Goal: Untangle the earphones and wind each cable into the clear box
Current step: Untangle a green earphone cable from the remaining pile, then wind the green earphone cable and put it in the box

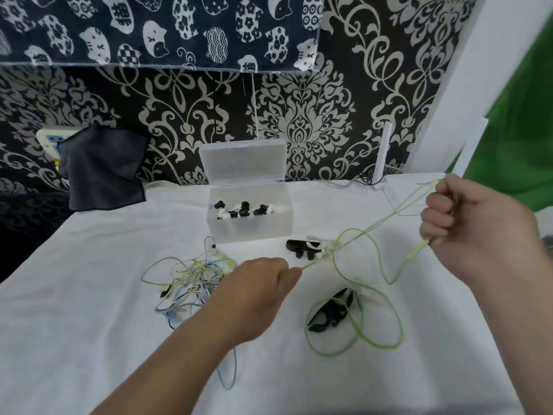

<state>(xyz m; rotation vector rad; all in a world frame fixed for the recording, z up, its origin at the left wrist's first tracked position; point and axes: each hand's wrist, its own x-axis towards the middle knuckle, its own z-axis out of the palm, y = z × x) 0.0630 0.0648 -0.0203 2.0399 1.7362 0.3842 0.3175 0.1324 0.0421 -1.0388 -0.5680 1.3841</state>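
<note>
Near edge of the white cloth (89,339): slack loops of the green cable (353,348) lie here. One loop runs round the black earpiece (327,314). A blue strand (232,372) trails toward the camera.
Left hand (260,284): fingers curled, thumb and forefinger pinching the green cable near the second earpiece (308,248).
Tangle (191,284): yellow, blue and green cables knotted together on the cloth, partly hidden behind the left hand.
Right hand (469,226): raised off the cloth, fist clamped on the green cable. Strands run taut from it toward the left hand.
Clear box (250,226): beyond the earpieces, lid open, earbuds inside. No part of the green cable is in it.
Risk, knot: strands cross just beside the second earpiece, so pulling the hands further apart would likely cinch that crossing tight.
Risk, snag: the loop round the black earpiece could catch its hook and drag it across the cloth.
Risk, tangle: I cannot tell whether the green cable is free of the tangle. If it is not, tension would tighten the whole knot.
Risk, strain: a hard pull loads the thin wire where it joins an earpiece.
</note>
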